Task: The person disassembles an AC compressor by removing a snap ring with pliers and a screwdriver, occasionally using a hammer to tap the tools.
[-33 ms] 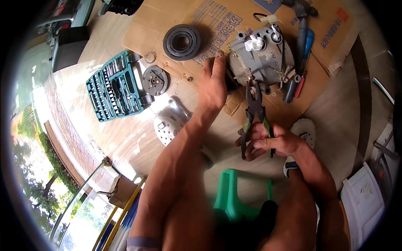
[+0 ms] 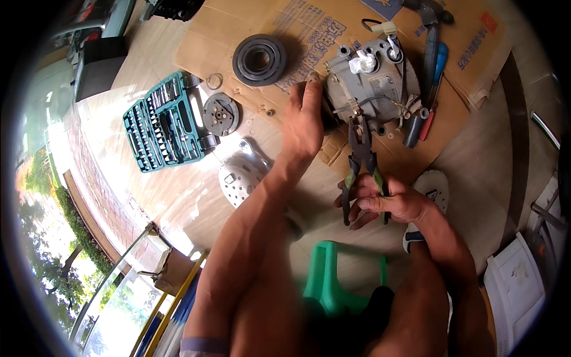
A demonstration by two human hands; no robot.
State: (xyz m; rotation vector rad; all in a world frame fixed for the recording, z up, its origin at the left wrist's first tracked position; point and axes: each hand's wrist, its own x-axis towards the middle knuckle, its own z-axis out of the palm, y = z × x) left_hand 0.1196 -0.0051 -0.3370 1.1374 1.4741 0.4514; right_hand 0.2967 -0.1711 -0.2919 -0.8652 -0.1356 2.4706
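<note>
A person seated over a green plastic stool [image 2: 333,279] works on a grey metal compressor [image 2: 372,83] lying on flattened cardboard [image 2: 297,30] on the floor; the left hand [image 2: 304,119] lies flat against the compressor's left end, fingers stretched out — its grip is slack, holding nothing; the right hand [image 2: 389,199] has its grip wrapped tight round the green-and-black handles of a pair of pliers [image 2: 361,157], whose nose points up and meets the compressor's lower edge, approx. at its middle. Left of the hands, a black pulley ring [image 2: 259,59] rests on the cardboard; just below it, off the cardboard, a smaller round clutch plate [image 2: 220,114] sits beside an open teal socket-set case [image 2: 163,122]; a pale perforated shoe [image 2: 241,175] shows near the left forearm, another [image 2: 431,184] just beyond the right hand. To the compressor's right, a blue-handled tool [image 2: 439,62] and a red-handled one [image 2: 426,125] lie close together w/ a dark cylindrical handle [image 2: 413,128] — all on the cardboard; small washers & screws are scattered near the pulley.
</note>
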